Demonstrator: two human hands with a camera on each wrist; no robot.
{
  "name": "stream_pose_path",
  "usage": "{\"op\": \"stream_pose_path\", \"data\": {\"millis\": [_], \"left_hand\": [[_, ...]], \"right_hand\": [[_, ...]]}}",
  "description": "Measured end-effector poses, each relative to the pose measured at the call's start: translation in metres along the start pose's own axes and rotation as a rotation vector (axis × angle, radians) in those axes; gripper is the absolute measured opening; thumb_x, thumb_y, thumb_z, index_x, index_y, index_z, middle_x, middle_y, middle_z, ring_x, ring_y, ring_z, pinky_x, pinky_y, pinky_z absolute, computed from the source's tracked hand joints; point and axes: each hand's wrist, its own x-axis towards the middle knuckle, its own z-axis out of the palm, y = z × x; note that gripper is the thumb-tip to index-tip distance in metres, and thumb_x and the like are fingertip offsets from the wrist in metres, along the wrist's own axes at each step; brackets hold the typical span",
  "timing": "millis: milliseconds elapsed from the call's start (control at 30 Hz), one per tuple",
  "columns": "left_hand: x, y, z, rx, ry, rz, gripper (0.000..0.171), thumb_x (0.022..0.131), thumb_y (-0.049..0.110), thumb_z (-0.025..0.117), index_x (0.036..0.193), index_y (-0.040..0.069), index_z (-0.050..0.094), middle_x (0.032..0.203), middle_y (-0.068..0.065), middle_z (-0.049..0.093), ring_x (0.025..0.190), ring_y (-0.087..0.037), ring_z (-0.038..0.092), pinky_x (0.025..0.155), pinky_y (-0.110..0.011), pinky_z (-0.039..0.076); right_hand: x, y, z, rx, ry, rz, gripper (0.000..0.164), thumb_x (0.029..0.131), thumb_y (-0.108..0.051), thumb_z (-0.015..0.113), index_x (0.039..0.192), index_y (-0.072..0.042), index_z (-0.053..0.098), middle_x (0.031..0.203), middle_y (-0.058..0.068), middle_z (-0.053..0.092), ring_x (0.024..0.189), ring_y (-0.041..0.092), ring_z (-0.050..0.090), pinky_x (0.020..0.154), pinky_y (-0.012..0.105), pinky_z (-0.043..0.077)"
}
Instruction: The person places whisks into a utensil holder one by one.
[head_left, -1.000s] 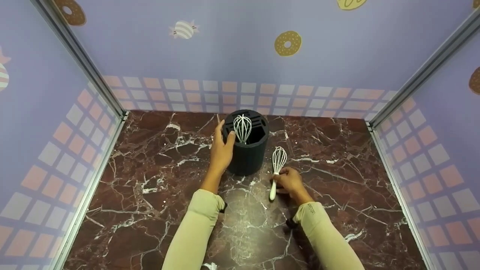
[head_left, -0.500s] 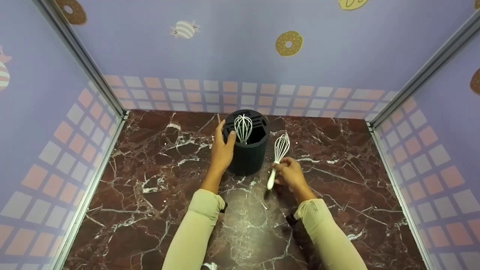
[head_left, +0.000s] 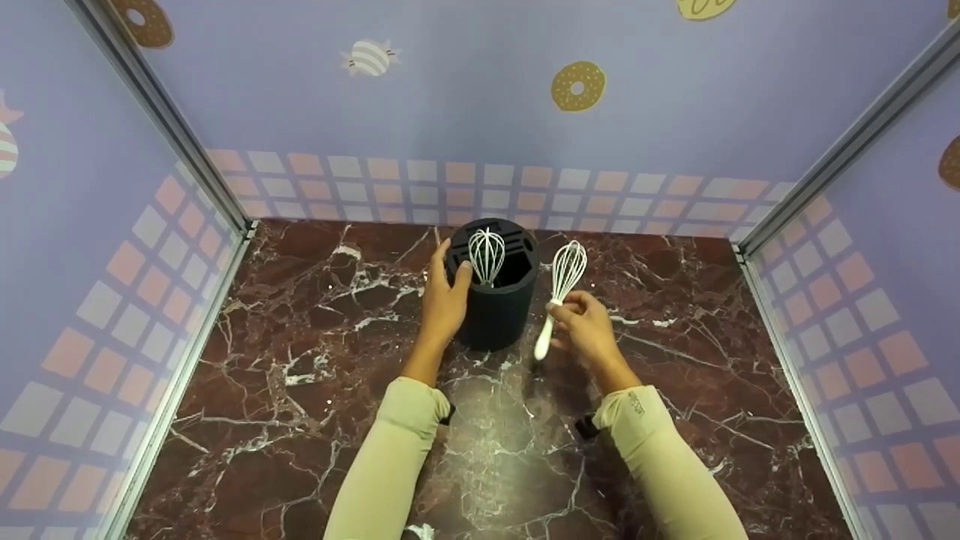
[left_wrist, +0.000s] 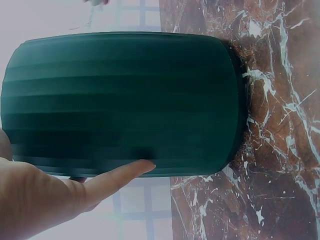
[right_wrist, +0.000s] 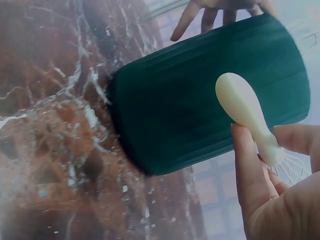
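Note:
A round, dark green knife block [head_left: 491, 319] stands upright on the marbled surface, with slots and a larger opening in its top. One white wire whisk [head_left: 487, 255] stands head up in that opening, its handle hidden inside. My left hand [head_left: 444, 300] rests against the block's left side, thumb at the rim; in the left wrist view, one finger lies straight along the wall. To the right of the block, my right hand [head_left: 589, 326] pinches a second whisk [head_left: 568, 271] near the top of its cream handle [right_wrist: 242, 100]. Its wire head points up, apart from the block.
Brown marbled surface [head_left: 300, 420] extends around the block. A patterned lilac back wall [head_left: 480, 112] rises behind it, with side walls [head_left: 82, 285] at left and right joined by metal corner strips.
My right hand has lifted the second whisk and moved it forward, its head rising to about the level of the block's top. My left hand and the block have stayed still.

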Motion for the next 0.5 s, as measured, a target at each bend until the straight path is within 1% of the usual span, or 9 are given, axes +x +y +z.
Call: {"op": "stream_pose_path", "data": {"millis": [133, 267, 400, 500], "left_hand": [[0.001, 0.0, 0.0, -0.004, -0.001, 0.004, 0.059, 0.105, 0.045, 0.049, 0.16, 0.035, 0.029, 0.167, -0.005, 0.03, 0.153, -0.032, 0.03, 0.121, -0.057, 0.028], [0.001, 0.0, 0.0, -0.005, -0.001, 0.005, 0.059, 0.105, 0.045, 0.049, 0.16, 0.035, 0.029, 0.167, -0.005, 0.031, 0.153, -0.032, 0.03, 0.121, -0.057, 0.028], [0.001, 0.0, 0.0, -0.005, 0.001, 0.009, 0.059, 0.105, 0.044, 0.049, 0.16, 0.033, 0.03, 0.167, -0.005, 0.031, 0.154, -0.032, 0.03, 0.121, -0.056, 0.027], [0.001, -0.001, 0.0, -0.005, 0.004, 0.006, 0.059, 0.106, 0.043, 0.049, 0.16, 0.033, 0.03, 0.166, -0.005, 0.032, 0.153, -0.032, 0.03, 0.121, -0.056, 0.028]], "right_hand": [[-0.003, -0.014, 0.004, -0.029, -0.003, -0.03, 0.03, 0.094, -0.013, 0.072, 0.114, -0.003, 0.053, 0.094, 0.004, 0.062, 0.073, 0.016, 0.063, 0.058, 0.034, 0.06], [-0.006, -0.03, 0.009, -0.055, -0.007, -0.061, 0.035, 0.093, -0.016, 0.074, 0.119, -0.003, 0.053, 0.101, 0.006, 0.063, 0.074, 0.015, 0.065, 0.064, 0.039, 0.062], [-0.009, -0.046, 0.015, -0.032, 0.011, -0.103, 0.034, 0.092, -0.015, 0.074, 0.118, -0.004, 0.053, 0.102, 0.007, 0.063, 0.073, 0.015, 0.066, 0.062, 0.042, 0.062], [-0.009, -0.059, 0.02, -0.006, 0.024, -0.149, 0.032, 0.092, -0.012, 0.074, 0.116, -0.005, 0.055, 0.099, 0.007, 0.062, 0.071, 0.015, 0.067, 0.059, 0.041, 0.062]]}}
